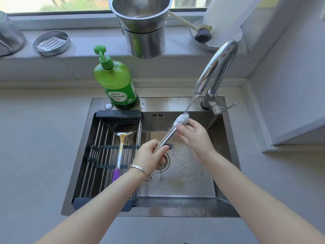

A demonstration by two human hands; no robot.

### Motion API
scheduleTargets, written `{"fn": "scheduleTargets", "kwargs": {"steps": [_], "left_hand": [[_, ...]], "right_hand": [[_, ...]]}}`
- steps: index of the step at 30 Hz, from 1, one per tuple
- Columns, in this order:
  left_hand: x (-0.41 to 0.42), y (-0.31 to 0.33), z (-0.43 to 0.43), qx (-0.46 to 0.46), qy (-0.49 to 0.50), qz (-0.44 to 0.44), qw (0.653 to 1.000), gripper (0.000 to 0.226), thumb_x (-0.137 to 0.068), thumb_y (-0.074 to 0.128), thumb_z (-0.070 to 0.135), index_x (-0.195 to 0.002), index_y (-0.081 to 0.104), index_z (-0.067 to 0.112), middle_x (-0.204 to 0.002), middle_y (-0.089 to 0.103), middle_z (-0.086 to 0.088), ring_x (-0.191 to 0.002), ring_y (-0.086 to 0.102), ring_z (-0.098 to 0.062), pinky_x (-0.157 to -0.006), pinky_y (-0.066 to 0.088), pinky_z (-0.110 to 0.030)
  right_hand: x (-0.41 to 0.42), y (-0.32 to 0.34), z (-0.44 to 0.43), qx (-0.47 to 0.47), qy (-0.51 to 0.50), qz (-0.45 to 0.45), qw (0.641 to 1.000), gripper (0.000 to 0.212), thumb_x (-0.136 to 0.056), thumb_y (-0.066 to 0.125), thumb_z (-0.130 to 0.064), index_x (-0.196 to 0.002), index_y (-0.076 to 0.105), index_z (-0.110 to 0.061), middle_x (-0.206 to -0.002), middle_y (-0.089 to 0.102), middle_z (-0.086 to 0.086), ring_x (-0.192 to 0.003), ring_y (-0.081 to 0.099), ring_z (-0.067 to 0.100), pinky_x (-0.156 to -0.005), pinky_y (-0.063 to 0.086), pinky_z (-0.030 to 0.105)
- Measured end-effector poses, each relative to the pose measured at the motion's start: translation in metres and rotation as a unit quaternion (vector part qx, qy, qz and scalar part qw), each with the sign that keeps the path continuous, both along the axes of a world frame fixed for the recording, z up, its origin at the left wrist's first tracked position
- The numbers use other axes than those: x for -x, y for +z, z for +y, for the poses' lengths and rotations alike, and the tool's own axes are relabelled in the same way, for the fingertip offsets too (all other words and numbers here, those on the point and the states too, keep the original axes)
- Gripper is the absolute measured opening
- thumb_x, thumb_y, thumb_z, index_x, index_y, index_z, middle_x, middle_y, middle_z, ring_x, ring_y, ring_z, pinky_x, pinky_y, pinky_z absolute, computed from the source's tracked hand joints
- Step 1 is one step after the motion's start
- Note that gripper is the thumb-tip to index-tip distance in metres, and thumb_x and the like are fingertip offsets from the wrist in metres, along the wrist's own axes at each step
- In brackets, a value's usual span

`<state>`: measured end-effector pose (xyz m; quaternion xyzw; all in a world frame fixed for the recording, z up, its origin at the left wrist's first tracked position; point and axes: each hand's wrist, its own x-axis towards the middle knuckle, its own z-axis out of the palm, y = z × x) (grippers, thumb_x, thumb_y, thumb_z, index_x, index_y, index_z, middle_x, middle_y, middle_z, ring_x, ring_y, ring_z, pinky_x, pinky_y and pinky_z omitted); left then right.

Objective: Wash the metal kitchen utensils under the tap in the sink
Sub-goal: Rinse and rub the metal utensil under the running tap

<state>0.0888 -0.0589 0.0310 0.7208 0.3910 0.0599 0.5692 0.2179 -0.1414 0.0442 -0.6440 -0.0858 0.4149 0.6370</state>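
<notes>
My left hand (149,155) grips the lower end of a metal utensil (168,136) that slants up to the right over the steel sink (226,138). Its upper end (182,118) sits in the water stream falling from the curved chrome tap (218,64), with white foam around it. My right hand (195,136) wraps its fingers around that wet upper end. A slotted metal spatula (123,136) with a purple handle tip lies lengthwise on the roll-up drying rack (98,161) across the sink's left half.
A green pump bottle of dish soap (117,81) stands on the sink's back rim. On the windowsill are stacked steel pots (142,27), a round metal tin (51,42), a dish brush (202,33) and a paper roll (226,16). Grey counter surrounds the sink.
</notes>
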Motion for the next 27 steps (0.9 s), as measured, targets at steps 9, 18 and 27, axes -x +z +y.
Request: {"fn": "scheduleTargets", "kwargs": {"steps": [9, 18, 27], "left_hand": [[0.009, 0.002, -0.003, -0.086, -0.038, 0.018, 0.995, 0.029, -0.085, 0.061, 0.029, -0.078, 0.057, 0.002, -0.056, 0.051, 0.000, -0.048, 0.046, -0.013, -0.049, 0.042, -0.026], [-0.013, 0.007, -0.003, -0.078, -0.018, 0.024, 0.996, 0.043, -0.086, 0.053, 0.045, -0.054, 0.055, 0.017, -0.042, 0.058, 0.005, -0.029, 0.043, 0.001, -0.036, 0.038, -0.014], [-0.081, 0.031, 0.009, -0.112, -0.125, 0.032, 0.985, 0.042, -0.097, 0.034, 0.027, -0.060, 0.052, 0.018, -0.051, 0.053, 0.001, -0.052, 0.057, -0.020, -0.062, 0.047, -0.032]], "right_hand": [[-0.003, 0.009, 0.014, 0.027, -0.109, 0.128, 0.985, 0.026, -0.089, 0.060, -0.027, -0.076, 0.063, -0.004, -0.059, 0.071, 0.007, -0.056, 0.070, 0.016, -0.048, 0.054, 0.023], [-0.019, 0.011, 0.012, 0.024, -0.101, 0.159, 0.982, 0.027, -0.086, 0.063, -0.031, -0.082, 0.062, -0.003, -0.058, 0.070, 0.005, -0.058, 0.070, 0.017, -0.054, 0.057, 0.027], [-0.049, 0.015, 0.000, -0.116, -0.198, 0.213, 0.950, 0.007, -0.091, 0.054, -0.002, -0.085, 0.058, -0.003, -0.063, 0.070, 0.006, -0.059, 0.069, 0.012, -0.057, 0.058, 0.023]]}}
